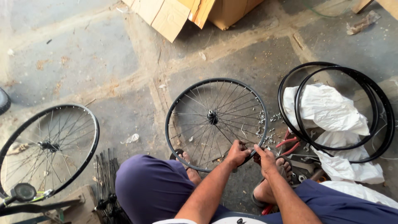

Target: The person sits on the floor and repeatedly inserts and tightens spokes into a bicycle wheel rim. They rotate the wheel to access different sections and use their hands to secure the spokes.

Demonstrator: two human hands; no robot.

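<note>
I judge I'm mid spoke-fitting: my left hand [237, 152] and right hand [265, 157] both pinch closed on the near rim of the wheel [215, 123] at frame centre, so next calls for a nipple [269, 135] from the right-hand pile.

A brown cardboard box [195, 12], flaps hanging open, is lying at twelve o'clock; white plastic bags [331, 124] are sitting crumpled at three o'clock.
</note>
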